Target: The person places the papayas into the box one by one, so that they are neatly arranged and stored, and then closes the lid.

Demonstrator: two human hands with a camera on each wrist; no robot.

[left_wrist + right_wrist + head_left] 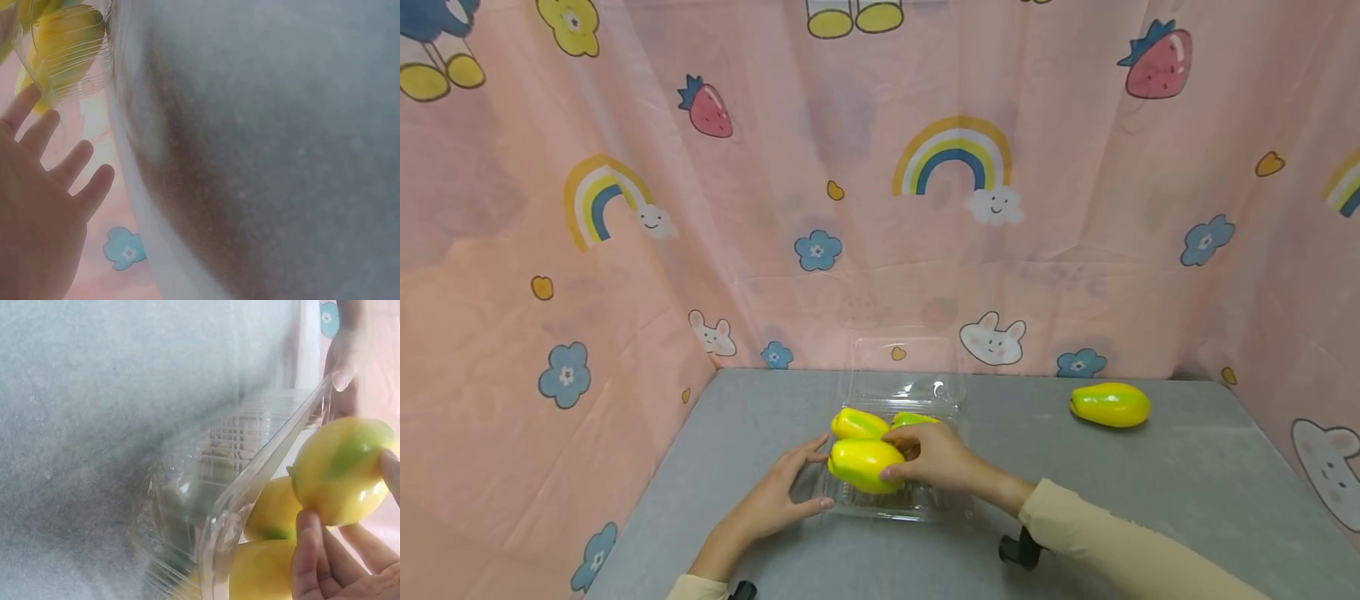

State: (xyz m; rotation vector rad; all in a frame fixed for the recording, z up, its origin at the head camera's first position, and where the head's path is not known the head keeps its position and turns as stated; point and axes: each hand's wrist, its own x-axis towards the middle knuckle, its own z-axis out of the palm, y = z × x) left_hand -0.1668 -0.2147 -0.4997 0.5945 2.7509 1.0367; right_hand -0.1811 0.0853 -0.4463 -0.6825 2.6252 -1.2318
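My right hand pinches a glossy yellow-green papaya at its right end, thumb on the near side. That papaya is above the front part of a clear plastic clamshell box, whose lid stands raised at the back. Inside the box lie two more papayas, one at back left and one at back right, partly hidden by my right hand. My left hand is at the box's left side with fingers spread, fingertips near its wall. In the right wrist view, the held papaya appears above the box rim.
Another papaya lies alone on the grey tabletop at the back right. A pink patterned curtain hangs behind the table and along both sides. The transparent lid leans up near the back curtain.
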